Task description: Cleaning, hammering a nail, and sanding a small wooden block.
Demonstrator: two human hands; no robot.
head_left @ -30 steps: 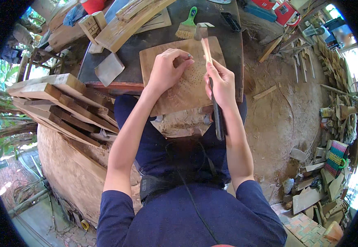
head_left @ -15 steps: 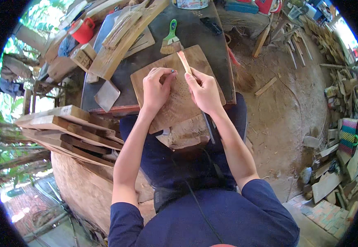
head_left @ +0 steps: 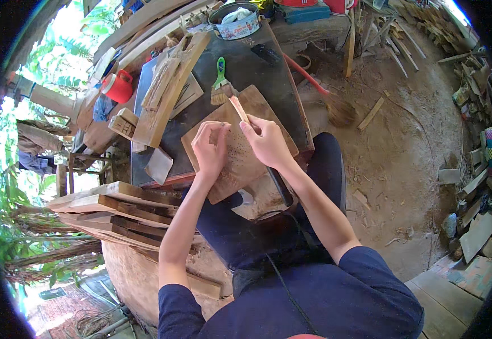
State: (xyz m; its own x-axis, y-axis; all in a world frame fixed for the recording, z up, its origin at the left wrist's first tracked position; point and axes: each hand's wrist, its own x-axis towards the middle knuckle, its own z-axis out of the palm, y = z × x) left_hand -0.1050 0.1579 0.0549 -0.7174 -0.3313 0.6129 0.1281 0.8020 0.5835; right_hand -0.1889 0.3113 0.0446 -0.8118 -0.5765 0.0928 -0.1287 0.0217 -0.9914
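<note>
My right hand (head_left: 268, 144) is closed around a slim wooden stick (head_left: 238, 108) with a reddish, worn tip pointing away from me. Beside it, my left hand (head_left: 209, 148) has its fingers pinched together; whatever is at the fingertips is too small to make out. Both hands are over a flat wooden board (head_left: 232, 183) with many small dark dots, which lies tilted across the near table edge. A dark handle (head_left: 280, 187) shows below my right hand; I cannot tell whether that hand touches it. Past the stick's tip lies a paintbrush (head_left: 221, 76) with a green handle.
The dark table (head_left: 200, 70) carries wooden planks (head_left: 172, 90) at left and a round tin (head_left: 234, 24) at the far end. Stacked boards (head_left: 116, 206) stand at my left. A broom (head_left: 339, 107) with a red handle lies on the dirt floor at right.
The whole view has shifted, so the table sits lower and the tin shows more fully. Both hands stay over the board in nearly the same pose, the stick still in my right hand.
</note>
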